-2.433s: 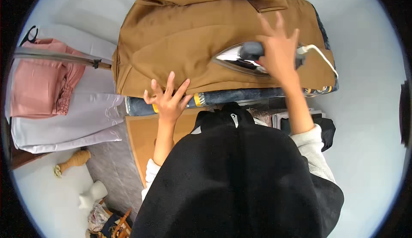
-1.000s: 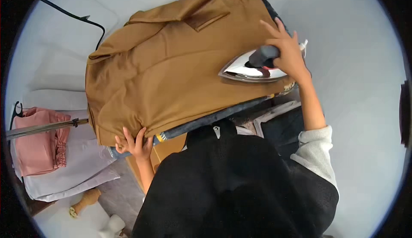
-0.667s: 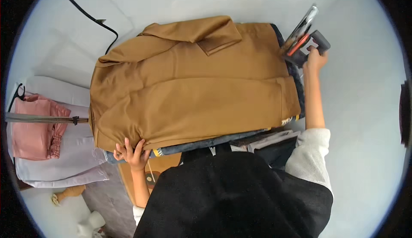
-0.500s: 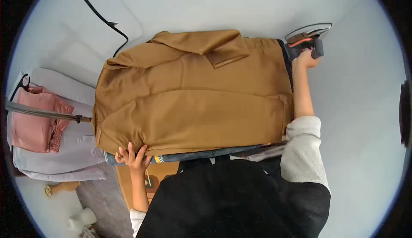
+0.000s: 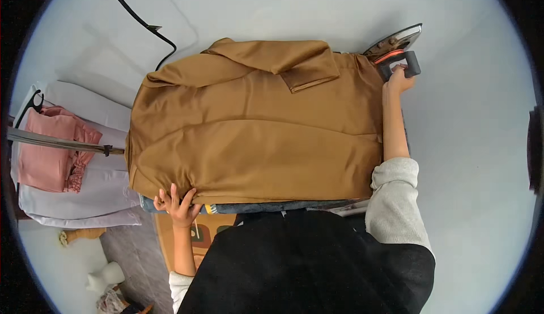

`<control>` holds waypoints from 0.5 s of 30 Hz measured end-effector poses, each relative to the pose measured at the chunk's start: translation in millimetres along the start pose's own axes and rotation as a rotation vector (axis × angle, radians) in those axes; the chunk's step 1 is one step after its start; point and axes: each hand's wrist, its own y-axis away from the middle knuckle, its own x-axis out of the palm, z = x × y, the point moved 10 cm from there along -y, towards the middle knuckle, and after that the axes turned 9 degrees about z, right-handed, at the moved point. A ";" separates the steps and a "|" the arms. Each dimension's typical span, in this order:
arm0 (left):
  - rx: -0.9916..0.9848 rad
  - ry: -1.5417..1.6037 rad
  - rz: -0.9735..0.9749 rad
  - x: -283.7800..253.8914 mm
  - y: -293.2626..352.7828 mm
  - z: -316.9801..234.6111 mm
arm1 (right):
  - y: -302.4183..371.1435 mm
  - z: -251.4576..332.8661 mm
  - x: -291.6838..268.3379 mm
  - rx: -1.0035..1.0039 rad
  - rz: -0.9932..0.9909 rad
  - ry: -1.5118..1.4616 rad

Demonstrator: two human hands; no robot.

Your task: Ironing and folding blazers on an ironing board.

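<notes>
The iron, flat on the brown garment a second ago, is now tilted up at the far right corner of the blue padded board, the right hand wrapped round its handle. The left hand stays spread on the garment's near edge. Open room lies right of the iron, toward the pale wall.

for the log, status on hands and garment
Left hand: splayed on brown garment, near edge. Right hand: gripping tilted iron, far right corner. Garment: spread over blue-covered board, sleeve folded. Right forearm hides board's right edge partly.
</notes>
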 end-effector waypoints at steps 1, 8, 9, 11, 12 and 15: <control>0.000 -0.002 0.007 0.8 -1.3 -0.9 | -5.3 -2.0 -2.5 -0.007 0.043 -0.007; -0.010 0.001 -0.025 1.0 -0.3 -0.1 | -16.0 4.1 -7.2 -0.037 0.242 0.190; -0.006 -0.006 -0.018 -0.3 -1.7 -0.4 | -17.9 4.3 -7.6 -0.061 0.274 0.212; -0.051 0.039 -0.033 0.2 -1.9 3.9 | -14.1 -3.9 -5.5 0.097 0.418 0.302; -0.053 0.048 -0.010 0.4 -4.2 5.1 | -9.4 -2.6 -7.8 0.149 0.474 0.276; -0.055 0.052 0.066 -3.1 -16.1 1.9 | -8.5 26.2 -23.9 -0.104 0.598 0.766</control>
